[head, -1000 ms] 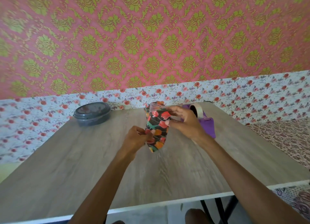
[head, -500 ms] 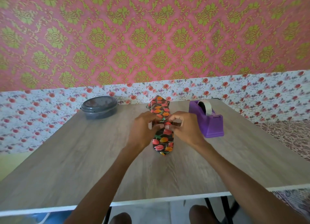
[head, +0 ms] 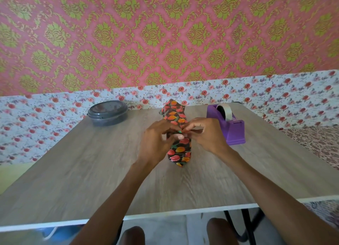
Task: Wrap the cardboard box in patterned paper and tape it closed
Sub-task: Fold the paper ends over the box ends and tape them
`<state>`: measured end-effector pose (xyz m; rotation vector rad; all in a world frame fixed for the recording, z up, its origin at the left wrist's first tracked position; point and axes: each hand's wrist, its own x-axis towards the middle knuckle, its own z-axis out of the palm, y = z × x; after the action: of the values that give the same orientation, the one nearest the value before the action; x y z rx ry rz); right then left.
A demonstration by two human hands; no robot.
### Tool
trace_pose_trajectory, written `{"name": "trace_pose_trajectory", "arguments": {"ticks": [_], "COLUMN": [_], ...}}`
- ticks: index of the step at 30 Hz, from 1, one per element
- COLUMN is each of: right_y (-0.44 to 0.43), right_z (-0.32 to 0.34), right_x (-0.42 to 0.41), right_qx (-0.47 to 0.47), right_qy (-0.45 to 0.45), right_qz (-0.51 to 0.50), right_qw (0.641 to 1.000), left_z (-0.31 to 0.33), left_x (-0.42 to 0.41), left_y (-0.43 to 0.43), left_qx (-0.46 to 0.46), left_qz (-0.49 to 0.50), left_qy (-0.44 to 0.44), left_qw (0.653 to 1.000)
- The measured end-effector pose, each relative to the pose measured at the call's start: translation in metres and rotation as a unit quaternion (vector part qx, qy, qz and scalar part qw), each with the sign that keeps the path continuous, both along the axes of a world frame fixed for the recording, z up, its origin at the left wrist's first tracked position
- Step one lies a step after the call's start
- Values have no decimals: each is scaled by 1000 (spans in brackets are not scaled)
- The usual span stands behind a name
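The box (head: 178, 149) lies on the wooden table (head: 95, 171), fully covered in black paper with red and orange tulips, its long axis pointing away from me. Loose paper ends stick out at its far and near ends. My left hand (head: 156, 142) rests on its left side and top, fingers curled over the middle. On the right side, my right hand (head: 205, 134) pinches the paper's seam at the middle with its fingertips. The cardboard itself is hidden under the paper.
A purple tape dispenser (head: 227, 125) with a roll of clear tape stands just right of my right hand. A grey lidded round container (head: 107, 114) sits at the table's far left. A patterned wall runs behind the table; its near edge is white.
The wrapped box, held tilted above the table a second ago, now lies flat on it. Both hands have come together on its middle.
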<state>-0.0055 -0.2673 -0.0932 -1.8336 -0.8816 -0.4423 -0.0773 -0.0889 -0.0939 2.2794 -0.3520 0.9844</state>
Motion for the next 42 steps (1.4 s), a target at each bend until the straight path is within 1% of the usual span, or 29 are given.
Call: {"name": "trace_pose_trajectory", "arguments": {"ticks": [7,9,12,15,19,21,24,27,30,34,37,38,39,41,42], "right_y": [1,1,0,-5,-10,-11,-12,-10,-9,-7,-8,-8,-9,-11,-12], "right_z": [-5,-5,-5,-2,3,3,-1,-4,-7,-16,-19,-19,-19,-20,-21], "right_x": [-1,-2,-2,-1,-1,-2,-3,-2,2,9,11,12,12,12,12], "right_qx": [6,2,14,2,-34,-45,-43,-45,-77,-144,-171,-175,-180,-196,-203], "right_qy": [-13,-20,-7,14,26,27,13,-33,-101,-243,-303,-311,-316,-329,-336], "right_qz": [-8,-14,-17,8,57,56,52,44,31,-1,-1,4,7,11,9], "right_qw": [1000,1000,1000,1000,997,997,998,997,991,959,938,934,931,924,920], "left_z": [-6,-8,-7,-7,-10,-14,-21,-24,-27,-36,-43,-43,-40,-30,-24], "left_x": [-3,-3,-3,-3,-2,-1,-4,-3,0,5,4,3,1,-3,-3], "left_y": [-3,-3,1,2,2,1,0,1,7,18,23,22,20,12,8], "left_qx": [86,74,41,75,93,80,38,44,93,197,231,219,178,12,-66], "left_qz": [36,26,-5,16,55,62,56,45,29,20,24,24,18,-7,-12], "left_qy": [-74,-82,-52,-26,-31,-41,-56,-68,-90,-151,-153,-146,-133,-86,-59], "left_qw": [993,993,998,997,994,994,996,996,991,969,960,964,975,996,996]}}
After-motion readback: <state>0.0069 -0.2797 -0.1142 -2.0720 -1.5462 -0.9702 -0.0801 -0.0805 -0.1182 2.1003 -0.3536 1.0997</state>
